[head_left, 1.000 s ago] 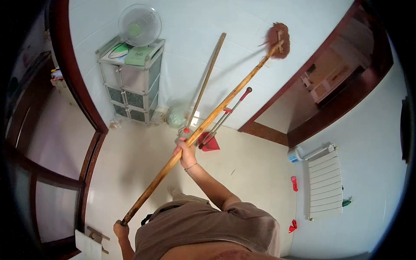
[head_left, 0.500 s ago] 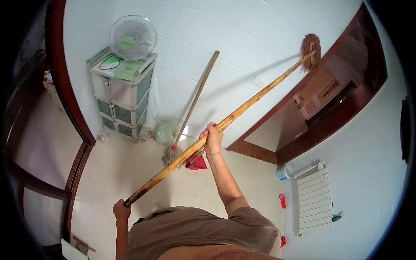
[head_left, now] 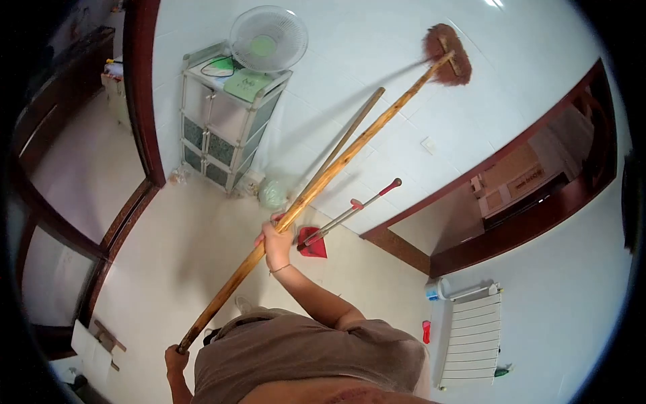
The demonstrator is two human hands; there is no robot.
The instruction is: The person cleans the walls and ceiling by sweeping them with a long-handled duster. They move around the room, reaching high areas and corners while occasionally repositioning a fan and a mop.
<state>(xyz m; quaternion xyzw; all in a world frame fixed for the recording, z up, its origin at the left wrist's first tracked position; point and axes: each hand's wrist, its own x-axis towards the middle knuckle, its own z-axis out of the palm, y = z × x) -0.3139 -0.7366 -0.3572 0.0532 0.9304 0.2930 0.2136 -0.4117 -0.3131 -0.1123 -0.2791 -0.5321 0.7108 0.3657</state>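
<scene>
A long wooden pole (head_left: 343, 160) slants from the lower left up to a reddish-brown brush head (head_left: 448, 55), which is against or very near the white wall. Around the dark lower end of the pole, my left hand (head_left: 176, 360) is closed. My right hand (head_left: 276, 242) grips the pole farther up, near its middle, with the fingers wrapped round it. Behind the pole, a second wooden handle (head_left: 367, 114) leans on the wall; its lower end is hidden by the pole and my right hand.
A fan (head_left: 269, 39) stands on a small cabinet (head_left: 232, 118) against the wall. Nearby are a plastic bag (head_left: 272, 194) and a red dustpan (head_left: 313, 244) with a long handle. Dark red door frames (head_left: 138, 101) flank the space. A white radiator (head_left: 472, 337) is at the right.
The brush head has moved left and up along the wall, and the pole is steeper. My right hand has shifted left and down with it. The view has turned, showing the dustpan handle.
</scene>
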